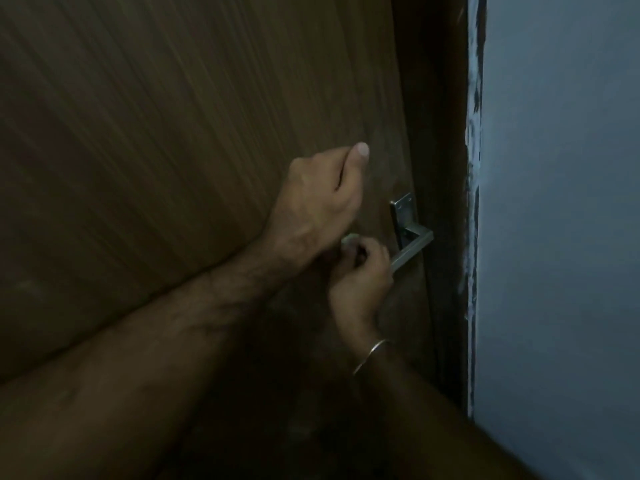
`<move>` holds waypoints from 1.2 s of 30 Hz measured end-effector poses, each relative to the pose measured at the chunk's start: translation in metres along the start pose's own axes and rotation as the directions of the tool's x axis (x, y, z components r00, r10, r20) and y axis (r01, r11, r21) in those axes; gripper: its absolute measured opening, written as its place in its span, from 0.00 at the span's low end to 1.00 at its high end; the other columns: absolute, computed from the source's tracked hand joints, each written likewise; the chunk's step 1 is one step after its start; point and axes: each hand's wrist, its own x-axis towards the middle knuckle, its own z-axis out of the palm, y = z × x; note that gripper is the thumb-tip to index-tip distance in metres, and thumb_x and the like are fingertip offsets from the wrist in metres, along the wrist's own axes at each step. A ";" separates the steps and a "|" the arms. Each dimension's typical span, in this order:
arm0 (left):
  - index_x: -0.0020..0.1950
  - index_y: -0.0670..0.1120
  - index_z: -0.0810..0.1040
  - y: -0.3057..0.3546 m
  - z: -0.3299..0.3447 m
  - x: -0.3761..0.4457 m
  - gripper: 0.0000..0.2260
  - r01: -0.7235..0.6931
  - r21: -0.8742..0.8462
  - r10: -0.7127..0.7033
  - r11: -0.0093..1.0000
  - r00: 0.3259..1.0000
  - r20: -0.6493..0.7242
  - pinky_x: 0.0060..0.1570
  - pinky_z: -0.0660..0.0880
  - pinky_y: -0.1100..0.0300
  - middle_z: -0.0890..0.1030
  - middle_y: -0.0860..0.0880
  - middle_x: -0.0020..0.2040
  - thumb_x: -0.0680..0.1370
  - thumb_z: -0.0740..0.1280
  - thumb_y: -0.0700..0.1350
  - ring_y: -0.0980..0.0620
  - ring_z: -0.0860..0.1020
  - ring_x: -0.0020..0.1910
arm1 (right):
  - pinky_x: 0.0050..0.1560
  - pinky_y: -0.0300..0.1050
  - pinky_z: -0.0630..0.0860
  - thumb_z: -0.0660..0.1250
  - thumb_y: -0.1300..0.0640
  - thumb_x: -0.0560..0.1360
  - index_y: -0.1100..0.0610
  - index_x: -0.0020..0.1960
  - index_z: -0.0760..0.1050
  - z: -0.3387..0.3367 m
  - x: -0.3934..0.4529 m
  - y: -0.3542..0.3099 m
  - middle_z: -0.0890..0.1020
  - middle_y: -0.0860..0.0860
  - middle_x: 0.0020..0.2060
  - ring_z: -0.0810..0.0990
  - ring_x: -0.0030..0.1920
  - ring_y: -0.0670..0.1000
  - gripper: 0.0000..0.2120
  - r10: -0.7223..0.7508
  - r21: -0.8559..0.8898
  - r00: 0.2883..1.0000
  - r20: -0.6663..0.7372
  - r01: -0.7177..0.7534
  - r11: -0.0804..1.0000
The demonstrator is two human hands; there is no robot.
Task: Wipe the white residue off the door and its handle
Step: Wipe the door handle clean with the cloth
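Door (173,116): faint white haze remains above the handle (412,249) at its right edge; wiping looks unfinished. Your right hand (360,275) grips the lever. Left hand (322,195) is curled against the panel; contents unclear, no cloth visible. Left forearm crosses the right. Frame (446,202) and wall (561,237) adjoin.

The free end of the handle (412,249) is covered by the right hand (362,275), whose curled fingers are turned away, so what lies inside that grip besides the lever cannot be told. The fingers of the left hand (320,199), just above that grip, are folded out of sight against the door (173,133), and whether anything is pressed beneath them is not shown. Both forearms are cut off by the lower edge, the door's grain is smeared by blur, and the pale haze above the grip is too faint to be made out clearly.
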 end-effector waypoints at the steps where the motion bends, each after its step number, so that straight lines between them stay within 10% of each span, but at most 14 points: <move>1: 0.42 0.44 0.78 -0.001 -0.003 0.001 0.19 0.024 -0.008 -0.024 1.000 1.000 0.009 0.24 0.70 0.63 0.78 0.46 0.31 0.84 0.55 0.51 0.53 0.75 0.26 | 0.56 0.27 0.69 0.66 0.66 0.75 0.57 0.52 0.78 0.001 -0.016 0.001 0.77 0.49 0.52 0.77 0.55 0.48 0.08 0.002 -0.011 1.000 0.020 -0.002 1.000; 4: 0.42 0.47 0.78 -0.001 -0.007 0.005 0.19 0.093 -0.025 -0.092 0.995 0.995 0.046 0.26 0.70 0.67 0.79 0.49 0.30 0.84 0.54 0.53 0.60 0.75 0.24 | 0.66 0.44 0.70 0.63 0.61 0.77 0.56 0.58 0.79 0.014 -0.046 -0.015 0.78 0.51 0.58 0.76 0.60 0.47 0.12 -0.136 -0.049 0.955 0.263 0.154 0.987; 10: 0.42 0.49 0.78 -0.003 -0.027 0.021 0.20 0.087 -0.072 -0.087 0.994 0.996 0.012 0.25 0.70 0.67 0.80 0.49 0.30 0.83 0.53 0.56 0.58 0.77 0.24 | 0.41 0.20 0.65 0.65 0.67 0.74 0.59 0.51 0.79 -0.016 0.092 -0.043 0.81 0.53 0.50 0.79 0.51 0.49 0.08 0.016 0.029 0.993 -0.120 -0.013 0.999; 16: 0.42 0.50 0.78 -0.007 -0.020 0.022 0.18 0.110 0.019 -0.111 0.994 0.990 0.086 0.31 0.73 0.66 0.80 0.50 0.32 0.83 0.54 0.54 0.59 0.77 0.29 | 0.44 0.27 0.71 0.65 0.64 0.75 0.53 0.48 0.77 0.005 0.053 -0.056 0.78 0.47 0.46 0.75 0.44 0.38 0.07 -0.329 -0.010 0.937 0.121 0.332 0.943; 19: 0.44 0.50 0.77 -0.005 -0.014 0.031 0.15 0.067 0.047 -0.071 0.997 0.994 0.087 0.33 0.74 0.64 0.80 0.52 0.37 0.83 0.56 0.53 0.58 0.77 0.33 | 0.51 0.41 0.78 0.67 0.64 0.75 0.55 0.51 0.79 -0.012 0.118 -0.076 0.81 0.50 0.50 0.79 0.51 0.46 0.07 -0.175 0.086 0.984 -0.028 0.176 0.981; 25: 0.41 0.53 0.73 -0.008 -0.006 0.036 0.12 0.064 0.182 -0.100 0.981 0.976 0.195 0.32 0.67 0.63 0.77 0.54 0.36 0.82 0.59 0.54 0.60 0.75 0.35 | 0.45 0.30 0.72 0.66 0.63 0.76 0.53 0.52 0.79 -0.011 0.117 -0.051 0.80 0.50 0.53 0.79 0.52 0.46 0.08 -0.060 0.051 0.997 -0.056 0.063 0.997; 32: 0.42 0.56 0.71 -0.009 -0.005 0.037 0.07 -0.017 0.239 -0.014 0.971 0.992 0.128 0.30 0.65 0.72 0.74 0.58 0.36 0.81 0.61 0.51 0.62 0.74 0.34 | 0.49 0.35 0.76 0.68 0.61 0.76 0.55 0.49 0.81 -0.021 0.096 -0.051 0.82 0.49 0.47 0.79 0.48 0.44 0.05 -0.413 -0.040 0.903 0.115 0.420 0.907; 36: 0.48 0.53 0.74 -0.009 -0.018 0.044 0.04 -0.123 0.275 0.082 0.954 0.984 0.157 0.35 0.66 0.68 0.76 0.56 0.41 0.81 0.61 0.50 0.60 0.74 0.38 | 0.42 0.30 0.72 0.66 0.62 0.77 0.53 0.52 0.79 -0.012 0.138 -0.083 0.79 0.49 0.53 0.78 0.53 0.45 0.08 -0.132 0.061 0.990 -0.051 0.135 0.989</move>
